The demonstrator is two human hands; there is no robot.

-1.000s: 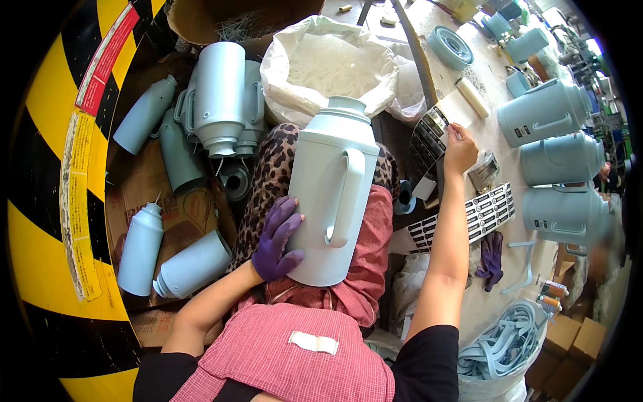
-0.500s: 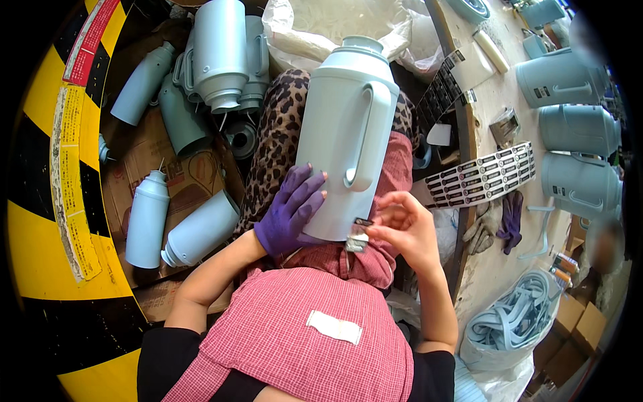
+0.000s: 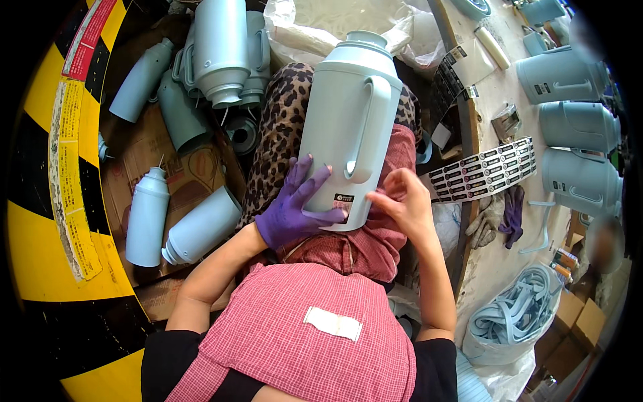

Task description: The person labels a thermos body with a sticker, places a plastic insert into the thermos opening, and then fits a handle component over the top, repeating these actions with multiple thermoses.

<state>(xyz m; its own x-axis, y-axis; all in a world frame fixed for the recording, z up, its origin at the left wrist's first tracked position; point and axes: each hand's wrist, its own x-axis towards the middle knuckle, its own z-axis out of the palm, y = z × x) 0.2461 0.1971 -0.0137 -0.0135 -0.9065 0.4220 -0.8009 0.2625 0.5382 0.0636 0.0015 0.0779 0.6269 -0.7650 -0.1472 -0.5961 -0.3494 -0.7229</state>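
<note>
The gloved left hand lies at frame centre, fingers spread flat. The bare right hand sits just right of it, fingers curled.

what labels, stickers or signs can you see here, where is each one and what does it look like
Small sticker: low on the flask, by the left hand; black and white rectangle.
Label sheet: table edge, right; curved black-and-white strip.
Floor strip: left; yellow, worn, red end.
Apron patch: plain white rectangle.

The tall pale-blue plastic flask looks smooth and faintly glossy, the purple rubbery glove on the left hand matt, the red-checked cloth apron soft and woven, and the black-and-white paper sticker sheet at the bench edge slick.
</note>
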